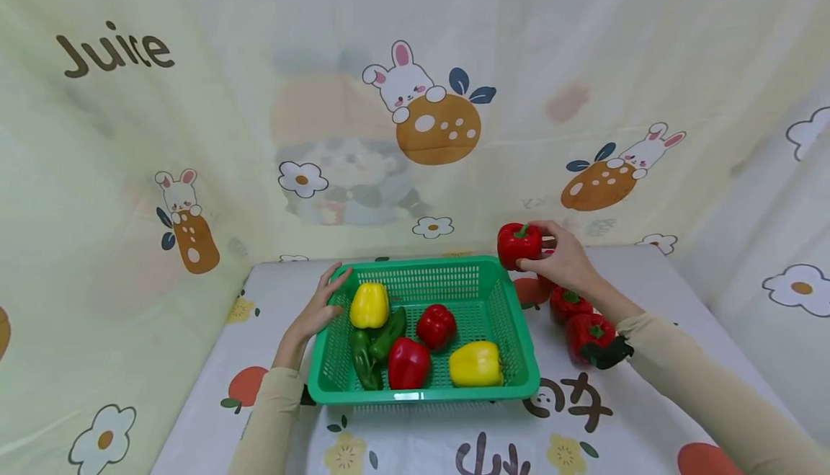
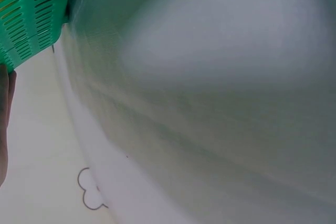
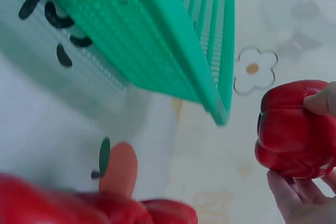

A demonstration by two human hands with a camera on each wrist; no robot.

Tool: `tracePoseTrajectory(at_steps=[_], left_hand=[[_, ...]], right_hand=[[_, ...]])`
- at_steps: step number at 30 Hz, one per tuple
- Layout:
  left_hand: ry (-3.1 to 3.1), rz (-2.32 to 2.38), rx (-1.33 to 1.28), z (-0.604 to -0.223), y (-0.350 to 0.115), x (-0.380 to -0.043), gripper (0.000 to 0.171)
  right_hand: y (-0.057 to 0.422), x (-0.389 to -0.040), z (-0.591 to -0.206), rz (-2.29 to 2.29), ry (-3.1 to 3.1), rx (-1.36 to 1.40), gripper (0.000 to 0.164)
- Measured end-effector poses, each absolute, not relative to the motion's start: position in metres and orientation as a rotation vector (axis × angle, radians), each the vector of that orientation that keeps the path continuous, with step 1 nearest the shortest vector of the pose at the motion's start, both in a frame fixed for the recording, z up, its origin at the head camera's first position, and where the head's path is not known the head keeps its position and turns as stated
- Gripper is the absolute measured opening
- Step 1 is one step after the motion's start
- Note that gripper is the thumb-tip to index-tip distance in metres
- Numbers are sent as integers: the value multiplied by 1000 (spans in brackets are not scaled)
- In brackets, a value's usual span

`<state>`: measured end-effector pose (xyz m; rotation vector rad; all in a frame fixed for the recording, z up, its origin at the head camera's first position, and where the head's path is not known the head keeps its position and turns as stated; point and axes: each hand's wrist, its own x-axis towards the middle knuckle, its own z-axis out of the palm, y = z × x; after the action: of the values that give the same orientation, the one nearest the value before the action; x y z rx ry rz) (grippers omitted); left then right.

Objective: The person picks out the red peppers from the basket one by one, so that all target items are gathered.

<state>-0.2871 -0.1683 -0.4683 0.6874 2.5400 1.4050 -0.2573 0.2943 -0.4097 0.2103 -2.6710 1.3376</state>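
A red bell pepper [image 1: 519, 246] is gripped by my right hand [image 1: 563, 259] just above the back right corner of the green basket [image 1: 424, 393]. In the right wrist view, thumb and fingers hold this pepper [image 3: 296, 135] from opposite sides. My left hand [image 1: 316, 309] rests at the basket's left rim with its fingers fairly straight. Only a sliver of that hand [image 2: 4, 119] shows in the left wrist view, beside the basket wall. Inside the basket lie a yellow bell pepper [image 1: 369, 306], another yellow one [image 1: 476, 365], two red bell peppers [image 1: 436, 327] and long green peppers [image 1: 389, 334].
More red bell peppers [image 1: 586, 334] sit on the table right of the basket, partly behind my right forearm. A patterned cloth [image 1: 382, 435] covers the table. Printed curtains [image 1: 227, 136] hang behind and at both sides.
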Motion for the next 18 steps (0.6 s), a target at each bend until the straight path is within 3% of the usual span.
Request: tracePoseTrajectory(at_steps=[11,18], left_hand=[[2576,1435,680,-504,-176,-310,86],[2588,1418,694,-507,-179,-312,87]], right_hand=[[347,-258,-408,1340,-2638,65,81],[379,-260,-420,1320,-2625,-56,82]])
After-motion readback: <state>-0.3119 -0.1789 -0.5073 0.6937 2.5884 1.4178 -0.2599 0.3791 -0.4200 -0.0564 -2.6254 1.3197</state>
